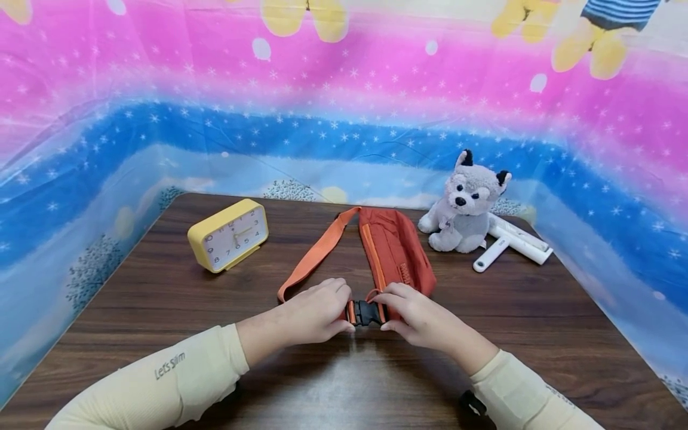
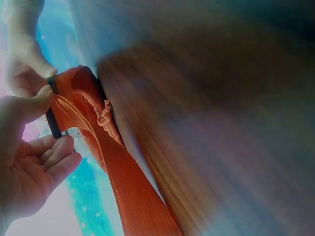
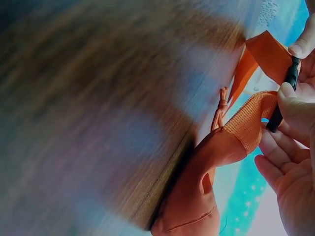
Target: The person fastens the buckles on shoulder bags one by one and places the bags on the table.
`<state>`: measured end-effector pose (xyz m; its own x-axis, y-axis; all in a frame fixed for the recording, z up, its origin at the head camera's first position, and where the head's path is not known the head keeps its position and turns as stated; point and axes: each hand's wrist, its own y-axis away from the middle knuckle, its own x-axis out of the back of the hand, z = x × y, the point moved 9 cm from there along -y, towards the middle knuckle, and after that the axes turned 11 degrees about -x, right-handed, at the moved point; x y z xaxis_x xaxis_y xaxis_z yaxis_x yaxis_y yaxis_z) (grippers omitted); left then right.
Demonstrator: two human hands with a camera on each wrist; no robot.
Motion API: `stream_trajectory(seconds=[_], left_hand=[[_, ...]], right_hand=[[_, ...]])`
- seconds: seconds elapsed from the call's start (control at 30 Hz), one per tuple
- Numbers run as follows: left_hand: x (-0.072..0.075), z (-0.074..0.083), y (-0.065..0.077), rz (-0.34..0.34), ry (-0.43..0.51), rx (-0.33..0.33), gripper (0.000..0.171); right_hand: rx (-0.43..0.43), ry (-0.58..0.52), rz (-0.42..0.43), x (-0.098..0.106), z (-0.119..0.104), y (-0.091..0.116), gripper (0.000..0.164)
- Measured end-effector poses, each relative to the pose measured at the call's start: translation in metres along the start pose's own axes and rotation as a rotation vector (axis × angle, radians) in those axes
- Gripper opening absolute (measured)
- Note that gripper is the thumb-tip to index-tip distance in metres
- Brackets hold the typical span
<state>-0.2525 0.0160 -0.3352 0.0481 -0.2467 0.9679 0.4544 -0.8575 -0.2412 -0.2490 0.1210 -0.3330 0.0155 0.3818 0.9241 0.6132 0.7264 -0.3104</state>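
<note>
Your left hand (image 1: 321, 307) and right hand (image 1: 412, 315) pinch opposite ends of the black buckle (image 1: 368, 313) — likely so its two halves sit in line — while the red waist bag (image 1: 400, 245) lies just beyond on the table (image 1: 161, 292).

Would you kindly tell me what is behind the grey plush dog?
A white T-shaped tool lies partly behind the plush dog, with the patterned cloth farther back. The dog covers one end of the tool; anything else behind the dog cannot be seen.
</note>
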Motion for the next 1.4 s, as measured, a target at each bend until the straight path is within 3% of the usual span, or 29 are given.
stream_trajectory(seconds=[0.4,0.63,0.97,1.4], left_hand=[[0.0011,-0.0021,-0.0019,0.006,-0.004,0.032,0.038],[-0.0012,-0.0056,-0.0022,-0.008,0.034,0.075,0.039],[-0.0011,-0.0048,-0.0026,0.007,0.045,0.069,0.039],[-0.0032,-0.0066,-0.0041,-0.006,0.078,0.113,0.038]], right_hand=[[-0.037,-0.022,-0.009,0.0022,0.0039,-0.0027,0.038],[-0.029,-0.019,-0.005,0.0029,0.0034,-0.0038,0.039],[-0.031,-0.027,-0.006,0.0022,0.0035,-0.0035,0.039],[-0.023,-0.034,0.012,0.0034,0.0033,-0.0023,0.041]])
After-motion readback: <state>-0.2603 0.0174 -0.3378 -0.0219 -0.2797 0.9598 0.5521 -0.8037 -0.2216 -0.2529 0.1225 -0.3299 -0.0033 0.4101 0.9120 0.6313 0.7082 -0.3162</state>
